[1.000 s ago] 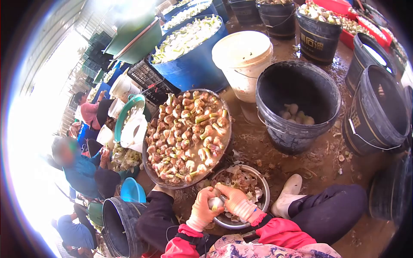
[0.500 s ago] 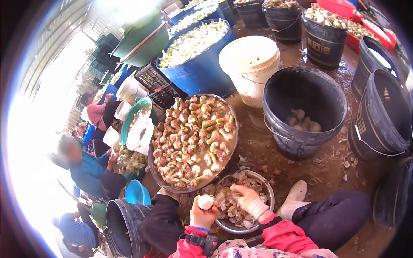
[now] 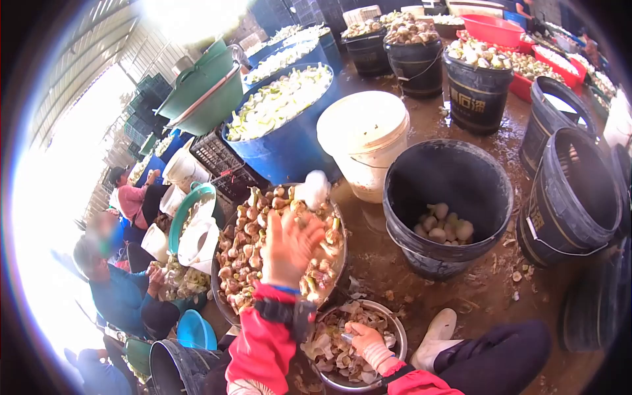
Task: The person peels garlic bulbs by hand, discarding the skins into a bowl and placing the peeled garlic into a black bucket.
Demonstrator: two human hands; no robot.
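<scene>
My left hand (image 3: pixel 293 247) is stretched out over the round tub (image 3: pixel 220 289) of unpeeled garlic bulbs (image 3: pixel 247 230), fingers spread and holding nothing. Just beyond its fingertips, a blurred white peeled garlic bulb (image 3: pixel 315 189) is in the air, apart from the hand. My right hand (image 3: pixel 367 343) is closed around a small grey blade-like tool (image 3: pixel 347 337), most of it hidden by the fingers. It is over a metal basin (image 3: pixel 400 329) heaped with garlic skins (image 3: pixel 329 342). Ahead, a black bucket (image 3: pixel 447 158) has several peeled bulbs (image 3: pixel 444 225) at its bottom.
A white lidded bucket (image 3: pixel 362 145) stands beyond the tub, beside a blue barrel (image 3: pixel 283 155) of cut stalks. Black buckets (image 3: pixel 566 197) line the right side. Co-workers (image 3: pixel 118 289) sit at the left. My boot (image 3: pixel 438 332) rests on the wet floor beside the basin.
My left hand has moved forward from beside the basin, opened and let go of the peeled garlic bulb. My right hand stays over the basin, slightly lower. The view has shifted.
</scene>
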